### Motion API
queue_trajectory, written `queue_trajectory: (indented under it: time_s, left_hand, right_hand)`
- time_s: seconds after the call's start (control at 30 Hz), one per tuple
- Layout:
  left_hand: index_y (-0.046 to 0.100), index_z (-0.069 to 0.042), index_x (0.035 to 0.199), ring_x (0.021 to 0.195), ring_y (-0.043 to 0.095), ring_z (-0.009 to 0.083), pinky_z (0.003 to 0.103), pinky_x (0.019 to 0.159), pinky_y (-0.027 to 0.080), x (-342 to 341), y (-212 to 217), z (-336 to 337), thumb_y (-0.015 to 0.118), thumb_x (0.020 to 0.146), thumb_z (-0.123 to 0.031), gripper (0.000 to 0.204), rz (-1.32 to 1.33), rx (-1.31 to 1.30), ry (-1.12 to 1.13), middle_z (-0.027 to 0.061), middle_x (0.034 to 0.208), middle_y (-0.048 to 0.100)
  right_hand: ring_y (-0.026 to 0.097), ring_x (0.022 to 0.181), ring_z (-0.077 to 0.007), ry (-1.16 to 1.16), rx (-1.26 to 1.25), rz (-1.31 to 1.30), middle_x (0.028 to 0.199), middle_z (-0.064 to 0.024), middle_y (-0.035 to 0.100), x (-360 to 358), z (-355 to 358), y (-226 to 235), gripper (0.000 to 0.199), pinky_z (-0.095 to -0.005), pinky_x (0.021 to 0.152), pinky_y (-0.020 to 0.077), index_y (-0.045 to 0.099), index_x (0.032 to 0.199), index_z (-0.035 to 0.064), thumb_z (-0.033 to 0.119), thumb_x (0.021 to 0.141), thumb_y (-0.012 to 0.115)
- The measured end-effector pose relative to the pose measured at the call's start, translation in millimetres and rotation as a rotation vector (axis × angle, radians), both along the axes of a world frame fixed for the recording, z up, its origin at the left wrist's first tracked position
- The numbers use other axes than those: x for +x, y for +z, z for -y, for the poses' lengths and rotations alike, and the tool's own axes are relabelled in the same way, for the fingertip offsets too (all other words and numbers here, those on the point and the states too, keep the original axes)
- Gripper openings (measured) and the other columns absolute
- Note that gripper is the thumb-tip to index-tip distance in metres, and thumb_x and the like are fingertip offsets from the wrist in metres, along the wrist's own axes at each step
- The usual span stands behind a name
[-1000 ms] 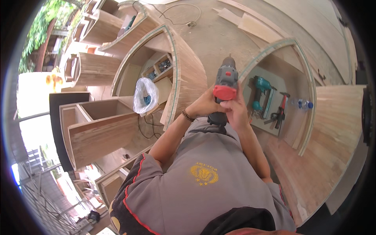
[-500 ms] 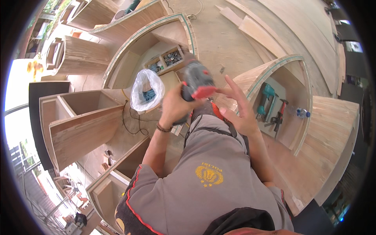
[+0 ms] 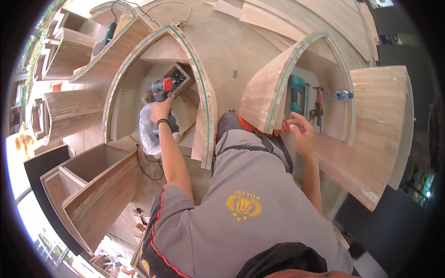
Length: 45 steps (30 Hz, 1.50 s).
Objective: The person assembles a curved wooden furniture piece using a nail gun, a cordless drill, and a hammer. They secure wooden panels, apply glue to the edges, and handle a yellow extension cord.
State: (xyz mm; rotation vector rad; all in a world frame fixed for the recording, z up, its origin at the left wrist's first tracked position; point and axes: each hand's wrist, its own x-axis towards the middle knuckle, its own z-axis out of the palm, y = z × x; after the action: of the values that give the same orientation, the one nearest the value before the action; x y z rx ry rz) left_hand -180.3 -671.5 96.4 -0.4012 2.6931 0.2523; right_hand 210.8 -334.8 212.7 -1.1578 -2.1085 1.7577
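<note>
My left hand (image 3: 161, 110) is closed round the grip of a grey-and-red cordless drill (image 3: 162, 86). The drill is over the left arch-shaped wooden cabinet (image 3: 205, 111), beside a wooden box of loose hardware (image 3: 183, 78). Below my wrist, a clear plastic bag (image 3: 148, 134) is partly covered by the hand and the drill's base. On the other side, my right hand (image 3: 303, 133) has loosely bent fingers set apart, with nothing visibly held. Its fingertips are close to a red coiled hose (image 3: 279, 129), at the mouth of the right arched cabinet (image 3: 259, 99).
Inside the right cabinet lie a teal nail gun (image 3: 296, 95), a hammer with a red handle (image 3: 318, 99) and a plastic bottle (image 3: 344, 96). More wooden cabinets (image 3: 99, 194) stand at left. An angle grinder (image 3: 109, 34) rests at far left; thin boards (image 3: 264, 23) lie farther off.
The drill has gone left in my left hand, from before my body to over the left cabinet. My right hand has moved right and down, away from the drill. The view has shifted.
</note>
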Motion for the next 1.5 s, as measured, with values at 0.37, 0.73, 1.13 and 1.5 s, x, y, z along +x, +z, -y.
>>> queue_trajectory:
  time_s: [0.37, 0.73, 1.13, 1.5]
  left_hand:
    - [0.071, 0.010, 0.113, 0.113, 0.068, 0.0392, 0.047, 0.098, 0.052, -14, -38, 16, 0.067, 0.069, -0.082, 0.102, -0.056, -0.170, -0.135, 0.0270, 0.116, 0.071]
    - [0.072, -0.004, 0.112, 0.103, 0.066, 0.0350, 0.047, 0.092, 0.050, 43, 21, -23, 0.070, 0.089, -0.047, 0.049, -0.651, -0.027, -0.347, 0.0156, 0.111, 0.071]
    - [0.070, -0.004, 0.107, 0.103, 0.063, 0.0324, 0.042, 0.092, 0.050, 203, 86, -364, 0.074, 0.088, -0.016, 0.023, -0.502, 0.739, -1.065, 0.0121, 0.103, 0.069]
    - [0.054, -0.027, 0.143, 0.145, 0.034, 0.0343, 0.050, 0.117, 0.035, 142, -10, -624, 0.079, 0.079, -0.045, 0.071, -0.716, 0.148, -1.579, 0.0093, 0.162, 0.028]
  right_hand:
    - [0.071, 0.088, -0.0207, -0.172, 0.250, 0.197, 0.098, -0.0118, 0.074, 67, -64, -73, 0.036, -0.0335, 0.083, 0.0545, 0.066, 0.122, 0.0028, 0.016, 0.089, 0.065]
    - [0.062, 0.115, -0.0381, -0.331, 0.504, 0.711, 0.121, -0.0228, 0.065, 154, -207, -220, 0.053, -0.0460, 0.098, 0.0499, 0.061, 0.131, 0.0087, 0.024, 0.081, 0.070]
    - [0.062, 0.111, -0.0444, -0.215, 0.338, 0.701, 0.114, -0.0258, 0.065, 133, -255, -238, 0.057, -0.0545, 0.093, 0.0499, 0.050, 0.139, 0.0077, 0.019, 0.085, 0.062]
    - [0.067, 0.096, -0.0443, -0.317, 0.279, 0.144, 0.106, -0.0234, 0.068, 78, -266, -161, 0.043, -0.0493, 0.079, 0.0521, 0.053, 0.129, 0.0017, 0.035, 0.102, 0.055]
